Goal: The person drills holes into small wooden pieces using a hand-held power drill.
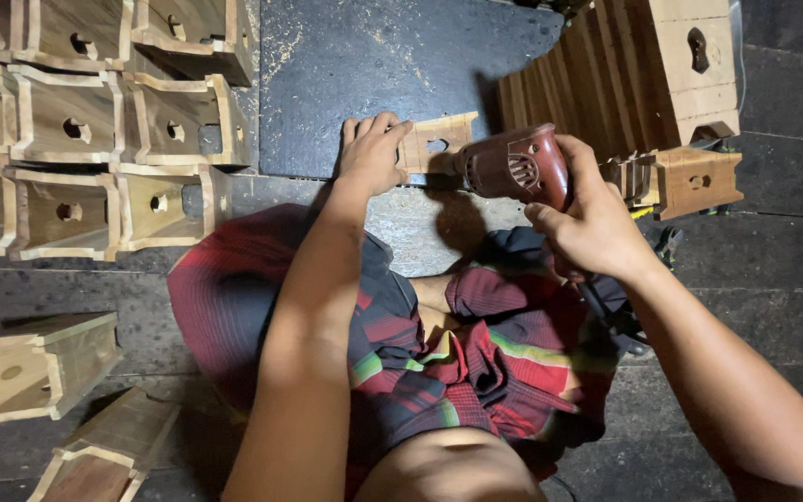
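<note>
My left hand (pixel 371 151) grips a small wooden piece (pixel 439 141) with a cut-out hole, holding it on edge against a dark rubber mat (pixel 364 65). In my right hand (pixel 587 218) is a dark red power drill (pixel 518 165), its nose pointing left at the wooden piece's end. I sit on the floor, my legs in a red checked cloth (pixel 420 353) below both hands.
Several open wooden boxes with round holes are stacked at the upper left (pixel 76 121). Two more lie at the lower left (pixel 30 367). A row of wooden slats and finished pieces stands at the upper right (pixel 643 84). Dark stone floor surrounds everything.
</note>
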